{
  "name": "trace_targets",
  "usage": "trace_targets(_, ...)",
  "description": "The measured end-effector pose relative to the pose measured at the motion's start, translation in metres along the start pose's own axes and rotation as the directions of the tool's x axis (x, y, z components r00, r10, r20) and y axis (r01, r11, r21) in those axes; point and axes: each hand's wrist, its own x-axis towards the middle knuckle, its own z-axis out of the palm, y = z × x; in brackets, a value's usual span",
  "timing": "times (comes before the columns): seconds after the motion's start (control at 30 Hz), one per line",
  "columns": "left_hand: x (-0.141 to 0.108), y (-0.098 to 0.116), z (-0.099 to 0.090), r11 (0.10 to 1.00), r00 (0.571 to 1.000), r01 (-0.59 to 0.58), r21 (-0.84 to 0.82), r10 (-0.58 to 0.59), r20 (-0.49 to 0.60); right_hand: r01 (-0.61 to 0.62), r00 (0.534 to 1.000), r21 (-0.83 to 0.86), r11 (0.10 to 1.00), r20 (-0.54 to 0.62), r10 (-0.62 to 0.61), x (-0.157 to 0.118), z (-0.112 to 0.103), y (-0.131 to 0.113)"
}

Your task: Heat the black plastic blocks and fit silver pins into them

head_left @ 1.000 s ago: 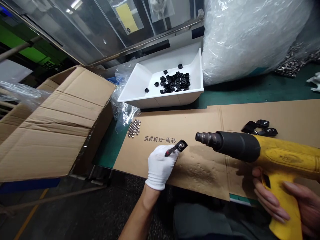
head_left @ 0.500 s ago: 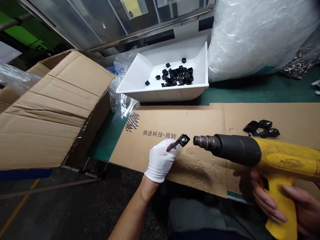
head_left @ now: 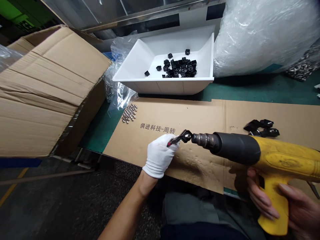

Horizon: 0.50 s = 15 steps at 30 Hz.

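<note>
My left hand [head_left: 160, 155], in a white glove, is closed around a small black part [head_left: 186, 136] with a shiny metal piece in its end. Part of what it grips is hidden by the glove. Bare fingers of my right hand [head_left: 265, 196] wrap the handle of a yellow heat gun [head_left: 287, 158]. The gun's metal nozzle [head_left: 203, 140] points left, its tip right beside the black part; whether they touch I cannot tell. Below both lies a flat cardboard sheet [head_left: 155, 115].
Behind stands a white bin [head_left: 172, 86] with several black pieces [head_left: 182, 68]. Small metal pieces [head_left: 129, 113] lie at the sheet's left, black parts [head_left: 262, 128] at its right. A cardboard box [head_left: 45, 90] is left, a large plastic bag [head_left: 262, 36] back right.
The black part in my left hand has come closer to the nozzle tip and looks turned a little. The camera view has shifted slightly.
</note>
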Motion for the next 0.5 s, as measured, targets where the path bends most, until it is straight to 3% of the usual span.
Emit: trace_targets(0.5,-0.0036,0.0043,0.0016,0.997,0.999,0.041,-0.06,-0.042,-0.001,0.003,0.998,0.048,0.999,-0.067,0.001,-0.0009,0.0097,-0.0005)
